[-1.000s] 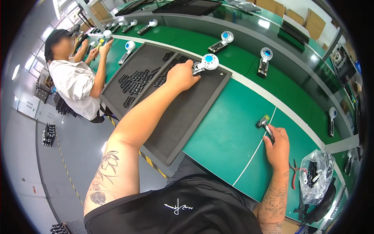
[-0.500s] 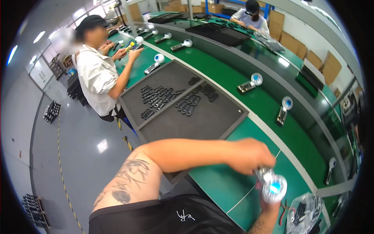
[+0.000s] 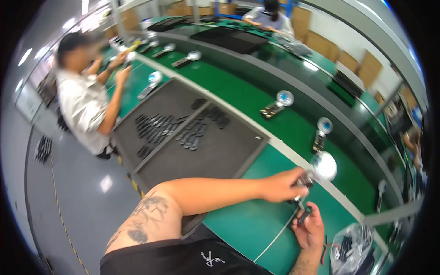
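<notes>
My left hand point(image 3: 285, 185) is closed around the handle of a round-headed device point(image 3: 324, 166), its pale, clear-looking head pointing away to the right. Just below it, my right hand point(image 3: 310, 228) faces palm up and pinches a small black piece point(image 3: 304, 215), close under the device's handle; blur hides its exact shape and whether the two touch. Beside my left forearm lies a large dark grey tray point(image 3: 215, 170) with a dividing bar and several rows of black plastic parts point(image 3: 158, 128).
On the green conveyor point(image 3: 238, 82) past a pale rail lie several similar round-headed devices point(image 3: 284, 98). A clear plastic bag point(image 3: 352, 250) with black parts and red-handled pliers point(image 3: 325, 253) sit right of my right wrist. A co-worker point(image 3: 85, 101) stands at the left; another person point(image 3: 270, 18) is across the line.
My left hand has swung the device's head up and away from me. My right hand has come away from behind the device and now shows the black piece. The whole view has shifted.
</notes>
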A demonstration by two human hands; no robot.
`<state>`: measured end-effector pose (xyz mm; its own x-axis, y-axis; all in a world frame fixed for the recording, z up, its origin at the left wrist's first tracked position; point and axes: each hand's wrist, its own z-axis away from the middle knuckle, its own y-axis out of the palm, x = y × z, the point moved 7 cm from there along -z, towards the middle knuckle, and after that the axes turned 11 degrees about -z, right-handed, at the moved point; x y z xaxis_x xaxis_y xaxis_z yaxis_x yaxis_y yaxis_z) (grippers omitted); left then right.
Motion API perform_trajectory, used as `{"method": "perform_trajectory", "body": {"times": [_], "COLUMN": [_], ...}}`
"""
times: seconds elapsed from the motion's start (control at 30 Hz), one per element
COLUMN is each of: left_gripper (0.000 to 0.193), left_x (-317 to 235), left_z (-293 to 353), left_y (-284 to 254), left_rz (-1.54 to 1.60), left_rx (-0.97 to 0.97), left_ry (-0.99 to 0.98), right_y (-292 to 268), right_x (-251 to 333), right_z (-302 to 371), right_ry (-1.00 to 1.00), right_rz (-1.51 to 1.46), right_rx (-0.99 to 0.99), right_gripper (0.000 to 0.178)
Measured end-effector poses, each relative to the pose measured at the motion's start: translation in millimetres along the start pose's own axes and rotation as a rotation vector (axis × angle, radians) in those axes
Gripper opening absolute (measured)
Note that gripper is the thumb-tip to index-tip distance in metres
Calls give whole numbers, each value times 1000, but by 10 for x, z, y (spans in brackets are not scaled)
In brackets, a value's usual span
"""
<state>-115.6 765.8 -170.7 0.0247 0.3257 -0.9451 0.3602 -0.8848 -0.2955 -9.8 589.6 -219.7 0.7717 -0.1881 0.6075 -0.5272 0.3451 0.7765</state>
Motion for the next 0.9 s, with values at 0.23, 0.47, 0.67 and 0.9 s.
{"method": "perform_trajectory", "body": {"times": [0.23, 0.47, 0.67, 0.9], "left_gripper": [71, 66, 47, 34], "left_x": [149, 288, 309, 442], "left_z": [177, 211, 69, 70], "left_y": [-90, -67, -158, -248], "left_rz": [813, 749, 937, 908], "left_rx": [194, 151, 53, 5], "left_ry": [-207, -346, -327, -399], "right_y": [145, 180, 221, 248], "right_x": [-164, -147, -166, -166], "right_z": [-109, -56, -71, -87], "right_ry": [147, 82, 42, -13], "right_rz": [-66, -116, -67, 98], "right_rx": [156, 127, 133, 109], "right_gripper": [55, 50, 49, 51]}}
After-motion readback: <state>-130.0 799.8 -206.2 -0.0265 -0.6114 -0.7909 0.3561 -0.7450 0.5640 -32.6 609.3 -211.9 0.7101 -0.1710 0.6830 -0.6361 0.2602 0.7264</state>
